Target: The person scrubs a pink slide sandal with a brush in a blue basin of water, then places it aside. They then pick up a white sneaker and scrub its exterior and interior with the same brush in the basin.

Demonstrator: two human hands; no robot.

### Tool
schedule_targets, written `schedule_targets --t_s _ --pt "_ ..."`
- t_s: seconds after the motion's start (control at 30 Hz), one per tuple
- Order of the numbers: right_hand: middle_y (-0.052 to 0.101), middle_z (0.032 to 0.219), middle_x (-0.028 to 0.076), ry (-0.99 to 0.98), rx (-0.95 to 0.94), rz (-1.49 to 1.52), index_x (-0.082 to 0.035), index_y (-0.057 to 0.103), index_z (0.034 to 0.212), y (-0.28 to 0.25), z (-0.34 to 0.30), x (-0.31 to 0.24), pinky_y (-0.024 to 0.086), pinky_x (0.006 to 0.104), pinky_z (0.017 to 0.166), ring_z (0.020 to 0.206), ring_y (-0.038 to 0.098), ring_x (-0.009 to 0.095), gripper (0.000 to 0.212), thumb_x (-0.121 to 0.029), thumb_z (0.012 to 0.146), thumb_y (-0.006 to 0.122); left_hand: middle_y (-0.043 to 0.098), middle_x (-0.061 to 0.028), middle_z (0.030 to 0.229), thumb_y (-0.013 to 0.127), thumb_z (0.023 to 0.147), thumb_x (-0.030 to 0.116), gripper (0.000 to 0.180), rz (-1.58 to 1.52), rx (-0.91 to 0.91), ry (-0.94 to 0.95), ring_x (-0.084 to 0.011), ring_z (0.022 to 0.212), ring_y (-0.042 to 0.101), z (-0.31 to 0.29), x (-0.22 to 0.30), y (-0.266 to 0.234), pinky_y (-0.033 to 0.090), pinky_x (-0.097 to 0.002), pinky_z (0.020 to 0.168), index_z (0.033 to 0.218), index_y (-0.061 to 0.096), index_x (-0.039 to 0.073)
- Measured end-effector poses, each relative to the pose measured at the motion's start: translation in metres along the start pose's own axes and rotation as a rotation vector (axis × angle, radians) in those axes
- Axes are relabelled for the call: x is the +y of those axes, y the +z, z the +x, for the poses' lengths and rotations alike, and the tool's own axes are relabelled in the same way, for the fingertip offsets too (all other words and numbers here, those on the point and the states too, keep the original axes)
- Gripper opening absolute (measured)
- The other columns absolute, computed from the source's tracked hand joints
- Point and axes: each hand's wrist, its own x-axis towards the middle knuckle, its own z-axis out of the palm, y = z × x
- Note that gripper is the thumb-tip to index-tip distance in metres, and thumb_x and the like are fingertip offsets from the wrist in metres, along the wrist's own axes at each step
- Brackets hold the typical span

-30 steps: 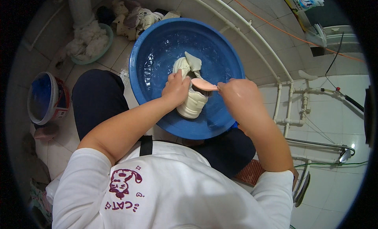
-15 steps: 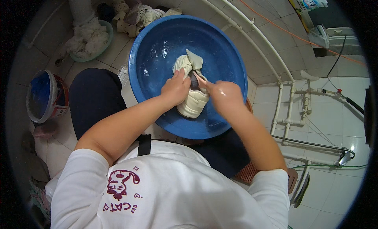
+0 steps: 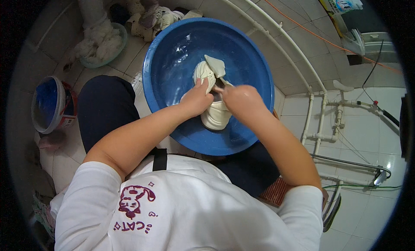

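A cream-white shoe (image 3: 215,117) with its tongue pulled up is held over the inside of a large blue basin (image 3: 255,74). My left hand (image 3: 196,100) grips the shoe's left side, thumb on the upper. My right hand (image 3: 244,102) is closed round the pinkish handle of a brush (image 3: 218,90), which reaches into the shoe's opening. The brush's head is hidden in the shoe and behind my fingers. Shiny wet patches show on the basin's bottom and wall.
A bucket (image 3: 45,106) with something blue inside stands at the left. Behind it, a pale green bowl (image 3: 119,56) holds white fluffy material. Several shoes (image 3: 166,18) lie beyond the basin. White pipes (image 3: 307,117) run along the right wall, and a reddish-brown stool (image 3: 276,192) is near my right thigh.
My right hand has moved slightly left over the shoe's opening, pushing the brush deeper, so less of its handle shows. My left hand still grips the shoe.
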Motion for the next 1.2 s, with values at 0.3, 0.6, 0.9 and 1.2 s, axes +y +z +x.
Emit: schedule_targets --t_s 0.3,0.6,0.9,1.2 --pt "0.063 0.067 0.011 -0.058 -0.175 0.045 -0.007 0.066 0.075 -0.019 -0.003 0.02 0.051 0.037 0.053 0.063 0.064 0.027 0.007 -0.007 0.072 0.06 0.021 -0.0273 0.142 0.04 0.081 0.024 0.065 0.033 -0.068 -0.044 -0.0398 0.117 0.045 -0.002 0.013 -0.01 0.037 -0.0408 0.097 0.14 0.022 0.002" --pt "0.062 0.064 0.01 0.027 0.057 -0.046 -0.007 0.066 0.074 0.037 0.029 0.008 0.05 0.0363 0.051 0.06 0.063 0.026 0.011 -0.009 0.077 0.056 0.023 -0.0258 0.143 0.04 0.082 0.024 0.062 0.096 -0.146 0.02 -0.0394 0.121 0.041 0.006 0.014 -0.012 0.034 -0.0397 0.1 0.139 0.025 0.004" --pt "0.063 0.069 0.012 0.043 -0.244 0.011 -0.003 0.063 0.075 -0.019 0.001 0.0 0.052 0.0391 0.056 0.067 0.064 0.028 0.012 -0.011 0.08 0.055 0.026 -0.0227 0.143 0.041 0.081 0.023 0.061 0.102 -0.144 0.011 -0.0368 0.117 0.046 0.003 0.006 -0.014 0.038 -0.0397 0.097 0.139 0.029 0.008" --pt "0.061 0.07 0.012 0.008 -0.259 0.069 -0.004 0.062 0.085 -0.02 -0.029 0.022 0.048 0.0401 0.055 0.064 0.061 0.03 0.01 -0.008 0.078 0.055 0.026 -0.0214 0.143 0.041 0.081 0.022 0.06 0.101 -0.13 -0.015 -0.0361 0.117 0.046 0.003 0.011 -0.005 0.039 -0.0391 0.097 0.139 0.03 0.009"
